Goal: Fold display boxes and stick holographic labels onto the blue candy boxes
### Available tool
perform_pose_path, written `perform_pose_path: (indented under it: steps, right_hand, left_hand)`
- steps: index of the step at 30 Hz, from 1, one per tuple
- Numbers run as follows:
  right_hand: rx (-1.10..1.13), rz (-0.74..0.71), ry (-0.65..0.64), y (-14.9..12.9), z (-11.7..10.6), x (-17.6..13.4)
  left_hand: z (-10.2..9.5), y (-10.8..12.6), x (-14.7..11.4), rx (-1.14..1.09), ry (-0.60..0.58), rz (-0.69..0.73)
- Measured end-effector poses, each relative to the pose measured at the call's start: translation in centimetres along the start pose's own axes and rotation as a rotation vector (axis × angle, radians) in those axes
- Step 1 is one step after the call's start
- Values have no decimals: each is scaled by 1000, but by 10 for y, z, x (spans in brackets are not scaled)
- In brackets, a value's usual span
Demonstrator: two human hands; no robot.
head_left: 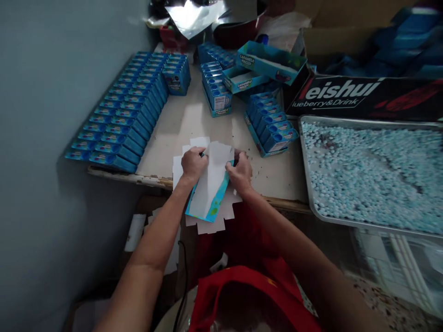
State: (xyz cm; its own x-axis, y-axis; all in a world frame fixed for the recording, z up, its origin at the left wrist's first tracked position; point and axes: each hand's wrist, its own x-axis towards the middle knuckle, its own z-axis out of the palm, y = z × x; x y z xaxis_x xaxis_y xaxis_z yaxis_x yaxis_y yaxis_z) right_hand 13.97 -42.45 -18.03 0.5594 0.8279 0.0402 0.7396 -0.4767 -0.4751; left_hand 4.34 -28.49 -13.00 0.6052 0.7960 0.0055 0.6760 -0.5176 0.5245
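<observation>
Between my hands is a partly folded cardboard tray (208,184), white inside with blue and green outer sides; its far end flap stands flat and unfolded. My left hand (194,163) is closed on the tray's far left side. On the far right side, my right hand (240,171) pinches the blue wall with thumb and fingers. Beneath the tray lie several flat, unfolded white card blanks (226,207), overhanging the table's front edge.
Rows of small blue boxes (128,110) stand at the left. Filled trays (272,124) and stacked empty trays (270,62) lie behind. At the right are a metal pan (311,193) of pale blue candies and a black carton (363,99) holding blue packs.
</observation>
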Motion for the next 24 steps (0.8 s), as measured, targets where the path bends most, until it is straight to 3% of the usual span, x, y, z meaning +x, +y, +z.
perform_pose_path:
  steps: [2,4,8,13,16,19,24]
  right_hand:
    - [122,221,119,-10,-3,-2]
    - [163,291,161,-18,-9,0]
    - [61,267,53,-31,-26,8]
    - [-14,340,-78,-46,-45,37]
    - [-13,375,-167,-41,-54,62]
    - [-14,320,-216,-30,-58,75]
    - [-21,307,-192,-28,-56,74]
  left_hand:
    - [4,-2,-2,-50,33,-53]
    - [7,-3,-2,-108,51,-117]
    - [5,-3,5,-136,71,-179]
    - [-5,-2,19,4,-3,-188]
    - [-3,-5,17,-54,28,-146]
    - [2,-8,11,-177,92,-134]
    - [3,-14,11,-165,117,69]
